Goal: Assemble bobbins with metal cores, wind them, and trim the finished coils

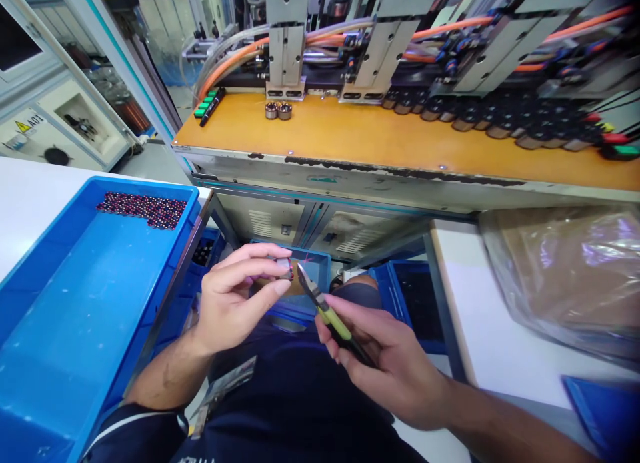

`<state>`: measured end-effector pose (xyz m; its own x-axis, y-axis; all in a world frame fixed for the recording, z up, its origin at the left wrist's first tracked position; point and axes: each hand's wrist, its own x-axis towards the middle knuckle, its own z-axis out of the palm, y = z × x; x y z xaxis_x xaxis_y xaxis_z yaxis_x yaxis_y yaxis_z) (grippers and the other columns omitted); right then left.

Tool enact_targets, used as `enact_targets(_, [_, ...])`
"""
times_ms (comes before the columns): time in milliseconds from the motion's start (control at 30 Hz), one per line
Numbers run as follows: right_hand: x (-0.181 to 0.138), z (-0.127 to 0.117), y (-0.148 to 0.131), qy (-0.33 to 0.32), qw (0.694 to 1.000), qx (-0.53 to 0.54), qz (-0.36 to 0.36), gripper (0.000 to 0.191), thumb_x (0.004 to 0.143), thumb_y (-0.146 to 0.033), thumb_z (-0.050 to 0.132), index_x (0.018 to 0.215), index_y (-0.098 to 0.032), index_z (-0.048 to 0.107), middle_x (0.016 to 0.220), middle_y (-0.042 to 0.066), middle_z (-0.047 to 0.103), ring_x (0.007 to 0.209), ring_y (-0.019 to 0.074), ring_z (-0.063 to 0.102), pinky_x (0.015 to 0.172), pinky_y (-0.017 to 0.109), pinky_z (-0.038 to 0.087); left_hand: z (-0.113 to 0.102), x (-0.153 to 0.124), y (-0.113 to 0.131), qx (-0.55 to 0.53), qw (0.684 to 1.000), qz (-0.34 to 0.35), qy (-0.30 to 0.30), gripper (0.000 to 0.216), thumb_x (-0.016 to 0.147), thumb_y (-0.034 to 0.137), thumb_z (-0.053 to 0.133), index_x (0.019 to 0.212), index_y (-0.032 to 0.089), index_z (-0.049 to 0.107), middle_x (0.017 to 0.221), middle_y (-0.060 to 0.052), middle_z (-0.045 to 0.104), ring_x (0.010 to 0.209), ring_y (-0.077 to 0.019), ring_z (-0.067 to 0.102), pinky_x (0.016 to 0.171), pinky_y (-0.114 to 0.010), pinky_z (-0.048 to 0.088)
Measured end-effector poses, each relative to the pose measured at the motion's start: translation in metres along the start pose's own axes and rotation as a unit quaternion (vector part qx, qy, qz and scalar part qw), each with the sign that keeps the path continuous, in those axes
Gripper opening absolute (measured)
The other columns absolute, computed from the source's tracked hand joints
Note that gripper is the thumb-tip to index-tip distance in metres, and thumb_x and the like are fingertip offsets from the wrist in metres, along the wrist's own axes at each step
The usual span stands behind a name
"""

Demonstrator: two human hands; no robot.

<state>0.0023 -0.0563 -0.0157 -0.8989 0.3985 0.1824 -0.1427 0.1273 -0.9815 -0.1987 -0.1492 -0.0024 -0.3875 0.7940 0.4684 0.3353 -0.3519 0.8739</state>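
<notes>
Between the thumb and fingers of my left hand [240, 300] is a small motor part [286, 268], silver on its side, with red and dark bits at the end facing right. My right hand [383, 356] is closed around cutting pliers [327, 313] with green and black handles. Their dark metal jaws point up and left, just right of the motor part and apart from it as far as I can see. Thin reddish wire bits [309, 258] show beyond the jaws. Below both hands, a blue bin [323, 266] sits near my lap, partly hidden by them.
On the left table, a blue tray [85, 283] holds rows of small red-and-black parts [145, 208]. Ahead, an orange-topped machine bench [325, 140] carries two copper-wound rings [278, 110], a black marker [212, 107] and a line of dark cylinders [495, 120]. Plastic-wrapped cardboard [565, 270] lies right.
</notes>
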Motion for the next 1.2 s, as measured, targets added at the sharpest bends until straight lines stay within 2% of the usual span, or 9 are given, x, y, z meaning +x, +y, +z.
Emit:
enact_targets(67, [0.000,0.000,-0.001,0.017,0.999,-0.001,0.027,0.060,0.085,-0.005,0.052,0.142,-0.025,0.049,0.091,0.005,0.062,0.075,0.0109,0.059,0.068,0.024,0.054,0.001,0.000,0.000,-0.005,1.000,-0.006,-0.006,0.028,0.077,0.005,0.073,0.100,0.021,0.076,0.108,-0.010,0.073,0.096,-0.0198,0.070,0.079,-0.030,0.060])
enact_targets(167, [-0.002,-0.001,-0.003,0.006,0.998,0.042,0.042,0.060,0.085,-0.004,0.052,0.140,-0.029,0.049,0.092,0.004,0.061,0.073,0.0092,0.058,0.068,0.022,0.053,0.002,0.000,-0.001,-0.007,1.000,-0.011,-0.003,0.027,0.076,0.005,0.074,0.099,0.021,0.076,0.108,-0.011,0.073,0.096,-0.0198,0.070,0.078,-0.030,0.060])
enact_targets(333, [-0.007,-0.006,-0.005,-0.034,0.992,0.104,0.055,0.063,0.087,-0.007,0.053,0.145,-0.029,0.043,0.111,0.009,0.060,0.095,0.0140,0.062,0.091,0.034,0.054,0.000,-0.001,-0.002,-0.015,1.000,-0.010,-0.004,0.030,0.076,0.003,0.073,0.100,0.022,0.075,0.109,-0.010,0.073,0.098,-0.0204,0.070,0.081,-0.031,0.059])
enact_targets(433, [-0.009,-0.007,-0.003,-0.044,0.990,0.118,0.065,0.063,0.089,-0.010,0.053,0.147,-0.029,0.039,0.114,0.009,0.059,0.100,0.0147,0.061,0.095,0.037,0.052,-0.001,-0.002,0.000,-0.015,1.000,-0.010,-0.002,0.031,0.075,0.003,0.074,0.099,0.022,0.075,0.109,-0.009,0.073,0.098,-0.0199,0.070,0.081,-0.030,0.059])
enact_targets(667, [-0.008,-0.005,-0.004,-0.051,0.986,0.140,0.068,0.058,0.091,-0.014,0.055,0.145,-0.031,0.043,0.109,0.008,0.060,0.091,0.0137,0.061,0.088,0.036,0.054,-0.001,-0.003,0.002,-0.010,1.000,-0.006,-0.007,0.028,0.076,0.005,0.074,0.099,0.021,0.075,0.107,-0.010,0.074,0.096,-0.0203,0.071,0.078,-0.031,0.060])
enact_targets(933, [-0.004,-0.002,-0.006,-0.042,0.987,0.146,0.060,0.061,0.089,-0.008,0.055,0.143,-0.034,0.045,0.102,0.006,0.060,0.082,0.0103,0.060,0.078,0.028,0.054,-0.002,-0.004,0.002,-0.009,1.000,-0.002,-0.010,0.029,0.076,0.003,0.073,0.099,0.021,0.075,0.107,-0.010,0.073,0.095,-0.0186,0.070,0.078,-0.029,0.061])
enact_targets(1200, [-0.004,0.004,-0.003,0.013,0.995,0.074,0.061,0.067,0.082,-0.001,0.054,0.139,-0.036,0.051,0.090,0.001,0.062,0.071,0.0078,0.056,0.065,0.020,0.050,-0.002,-0.004,0.000,-0.003,1.000,-0.005,-0.016,0.027,0.077,0.005,0.073,0.099,0.020,0.075,0.108,-0.011,0.073,0.094,-0.0200,0.070,0.077,-0.030,0.060])
